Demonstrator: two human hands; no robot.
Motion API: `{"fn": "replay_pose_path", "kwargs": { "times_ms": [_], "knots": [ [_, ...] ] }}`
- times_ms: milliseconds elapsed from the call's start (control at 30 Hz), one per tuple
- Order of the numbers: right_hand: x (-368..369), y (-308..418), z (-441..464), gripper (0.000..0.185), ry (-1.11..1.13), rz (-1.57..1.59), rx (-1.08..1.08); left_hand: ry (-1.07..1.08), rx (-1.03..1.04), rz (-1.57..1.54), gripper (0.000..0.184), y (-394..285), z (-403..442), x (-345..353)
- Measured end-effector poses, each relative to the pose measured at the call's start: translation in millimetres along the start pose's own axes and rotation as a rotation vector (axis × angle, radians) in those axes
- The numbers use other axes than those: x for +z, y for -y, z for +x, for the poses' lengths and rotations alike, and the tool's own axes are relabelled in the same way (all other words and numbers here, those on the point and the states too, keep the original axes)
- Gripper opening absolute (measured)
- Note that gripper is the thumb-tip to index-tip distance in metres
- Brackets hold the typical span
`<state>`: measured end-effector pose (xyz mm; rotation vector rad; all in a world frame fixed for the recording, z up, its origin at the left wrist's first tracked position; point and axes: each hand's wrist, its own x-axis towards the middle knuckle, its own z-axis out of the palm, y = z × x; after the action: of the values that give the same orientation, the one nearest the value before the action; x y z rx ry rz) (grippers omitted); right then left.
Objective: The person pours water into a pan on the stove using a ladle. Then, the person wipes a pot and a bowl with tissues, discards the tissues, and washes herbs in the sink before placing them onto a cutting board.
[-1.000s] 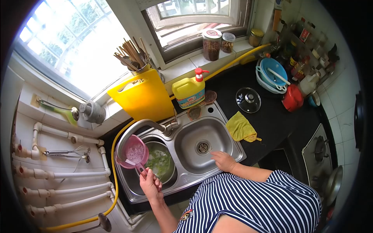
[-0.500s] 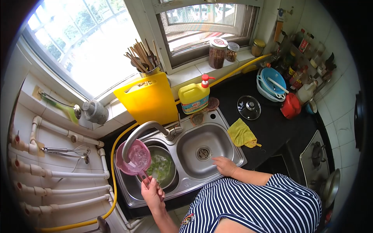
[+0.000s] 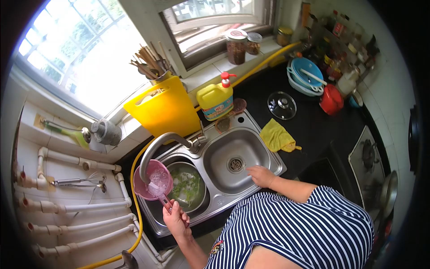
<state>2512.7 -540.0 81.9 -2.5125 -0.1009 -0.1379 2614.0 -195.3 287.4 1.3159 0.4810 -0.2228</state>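
Pink dipper (image 3: 139, 190) is just past the left hand (image 3: 176, 219), fingers closed round its handle (image 3: 166, 203); right hand (image 3: 261, 176) looks loosely open, empty. Imo extra water (image 3: 160, 177) weight could twist that grip and slosh the pot (image 3: 200, 197) ahead-right of it

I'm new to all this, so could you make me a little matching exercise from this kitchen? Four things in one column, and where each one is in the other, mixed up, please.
Things
1. Pink scoop
2. Glass lid
3. Green leaves
4. Yellow cutting board

Places
A. Lying on the black counter
B. Propped upright behind the faucet
C. Held up by the left hand
D. In water in the round metal pot

Right pairs: 1-C, 2-A, 3-D, 4-B
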Motion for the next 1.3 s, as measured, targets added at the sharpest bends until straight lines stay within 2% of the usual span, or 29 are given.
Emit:
{"fn": "replay_pose_path", "kwargs": {
  "times_ms": [300,633,867,1300],
  "knots": [
    [13.9,-11.4,-8.2,0.019,-0.094,-0.017,0.039,0.045,-0.017,0.034,0.011,4.5,-4.5,-5.8],
    [8.0,-5.6,-8.6,0.016,-0.173,-0.014,0.121,0.056,0.009,0.103,0.014,1.5,-8.7,-5.5],
    [13.4,-11.2,-8.5,0.016,-0.213,0.005,0.091,0.067,0.005,0.085,0.015,-1.3,-9.7,-1.1],
    [14.2,-11.8,-7.6,0.015,-0.135,0.052,0.103,0.036,-0.037,0.051,0.011,13.6,-17.1,-1.9]
  ]
}}
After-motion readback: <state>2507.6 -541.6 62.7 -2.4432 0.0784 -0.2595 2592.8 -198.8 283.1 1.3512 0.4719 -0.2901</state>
